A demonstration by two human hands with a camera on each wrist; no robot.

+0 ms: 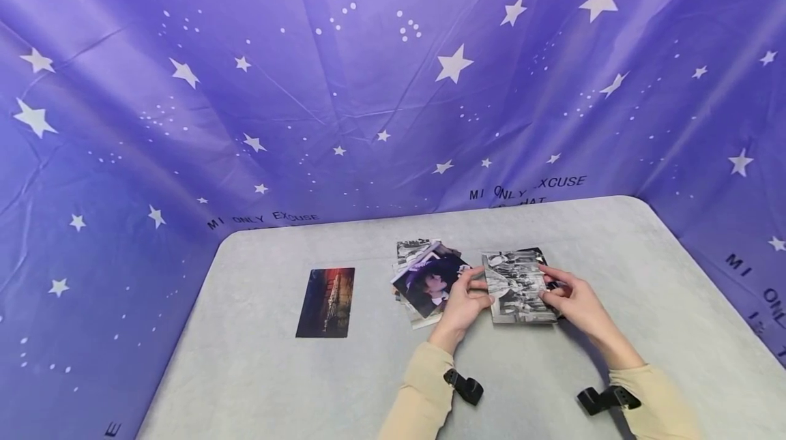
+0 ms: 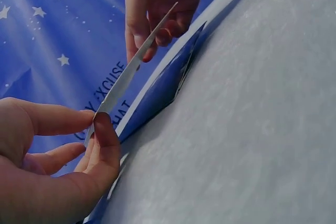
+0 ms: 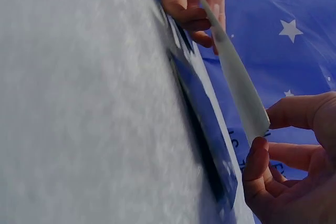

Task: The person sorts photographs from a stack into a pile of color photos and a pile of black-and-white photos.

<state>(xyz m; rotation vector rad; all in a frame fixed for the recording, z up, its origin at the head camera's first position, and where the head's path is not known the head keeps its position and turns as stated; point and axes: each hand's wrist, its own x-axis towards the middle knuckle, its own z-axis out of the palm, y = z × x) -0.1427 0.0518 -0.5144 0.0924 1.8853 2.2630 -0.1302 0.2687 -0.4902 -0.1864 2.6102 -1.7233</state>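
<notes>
A black-and-white photo (image 1: 514, 284) is held a little above the grey table (image 1: 276, 385) between both hands. My left hand (image 1: 482, 288) pinches its left edge with thumb and fingers, and my right hand (image 1: 548, 288) pinches its right edge. The left wrist view shows the photo (image 2: 131, 72) edge-on, with the left hand (image 2: 94, 120) pinching its near end and the right hand (image 2: 157, 19) at the far end. In the right wrist view the right hand (image 3: 263, 130) pinches the photo (image 3: 236, 77), and the left hand (image 3: 194, 3) holds the other end. Another print (image 2: 163, 95) lies flat beneath.
A loose pile of photos (image 1: 426, 276) lies just left of my left hand. A single dark photo (image 1: 326, 302) lies apart, further left on the table. A purple starry cloth (image 1: 368, 85) hangs behind and on both sides.
</notes>
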